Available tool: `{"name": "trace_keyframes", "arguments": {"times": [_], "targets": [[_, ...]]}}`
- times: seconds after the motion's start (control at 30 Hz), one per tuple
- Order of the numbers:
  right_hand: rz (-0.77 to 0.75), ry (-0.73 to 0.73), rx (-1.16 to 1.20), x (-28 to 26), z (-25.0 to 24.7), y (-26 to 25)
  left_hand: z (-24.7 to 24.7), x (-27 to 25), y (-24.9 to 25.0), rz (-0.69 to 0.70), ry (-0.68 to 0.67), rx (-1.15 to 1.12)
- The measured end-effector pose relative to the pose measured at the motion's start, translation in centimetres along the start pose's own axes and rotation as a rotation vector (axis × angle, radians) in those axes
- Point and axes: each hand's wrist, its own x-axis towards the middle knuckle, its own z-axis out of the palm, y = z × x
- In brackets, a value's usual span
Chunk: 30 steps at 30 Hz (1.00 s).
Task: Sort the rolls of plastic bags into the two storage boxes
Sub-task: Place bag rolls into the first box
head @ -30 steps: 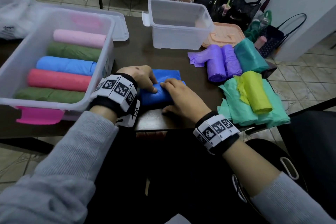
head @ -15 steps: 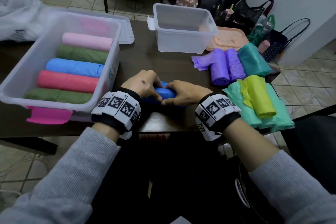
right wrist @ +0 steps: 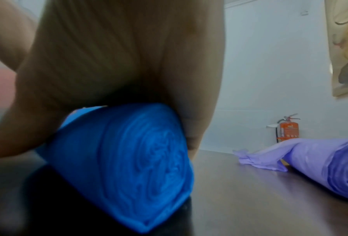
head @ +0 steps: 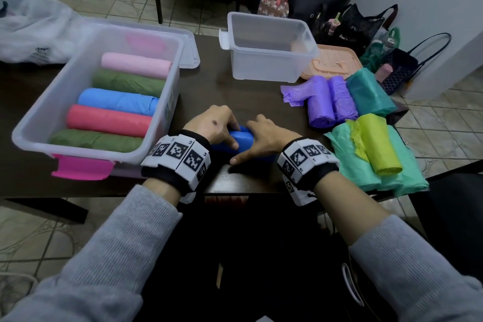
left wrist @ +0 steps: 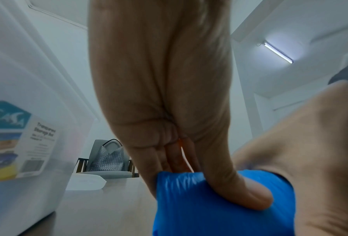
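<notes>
A blue roll [head: 243, 138] of plastic bags lies on the dark table [head: 222, 86] near its front edge. My left hand [head: 214, 125] grips its left part, thumb pressed on the blue roll [left wrist: 219, 207]. My right hand [head: 264, 136] curls over its right end, whose spiral face shows in the right wrist view as the blue roll [right wrist: 140, 159]. The large clear box [head: 167, 102] at left holds several rolls: pink, green, blue, red, green. The small clear box [head: 266, 60] at the back stands empty.
Two purple rolls [head: 329, 102], a teal roll [head: 368, 91] and a yellow-green roll [head: 376, 144] on mint-green rolls [head: 350, 165] lie at the right. A peach lid [head: 332, 63] sits behind them, a clear lid [head: 190, 49] behind the large box. Bags stand on the floor.
The flat blue tail has been rolled up toward me. Both hands moved from pressing flat on the bag to curling round the finished roll near the table's front edge.
</notes>
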Motion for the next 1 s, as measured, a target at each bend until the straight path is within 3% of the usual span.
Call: {"name": "trace_keyframes", "arguments": {"times": [0.23, 0.33, 0.47, 0.6, 0.7, 0.83, 0.9, 1.0], "targets": [[-0.133, 0.238, -0.06, -2.7, 3.1, 0.1, 0.1, -0.4, -0.3, 0.066, -0.047, 0.023], [-0.125, 0.249, -0.042, -3.3, 3.7, 0.4, 0.6, -0.9, -0.2, 0.089, -0.044, 0.009], [-0.107, 0.321, 0.208, -3.2, 2.1, 0.0, -0.5, -2.5, 0.5, 0.12, 0.179, -0.13], [-0.165, 0.473, 0.417, -2.8, -1.6, -3.4, -4.7, -6.5, 0.7, 0.175, 0.564, -0.327], [-0.284, 0.511, 0.458, -2.6, -4.4, -7.9, -7.7, -9.7, -1.6, 0.054, 0.852, -0.364], [-0.513, 0.507, 0.41, -2.0, -6.5, -14.9, -9.0, -13.5, -6.9, -0.241, 1.142, -0.339], [-0.587, 0.453, 0.328, -1.3, -6.7, -17.9, -8.6, -14.7, -9.5, -0.429, 1.177, -0.361], [-0.579, 0.283, 0.174, -0.2, -6.0, -20.6, -8.0, -15.1, -12.0, -0.631, 1.017, -0.499]]}}
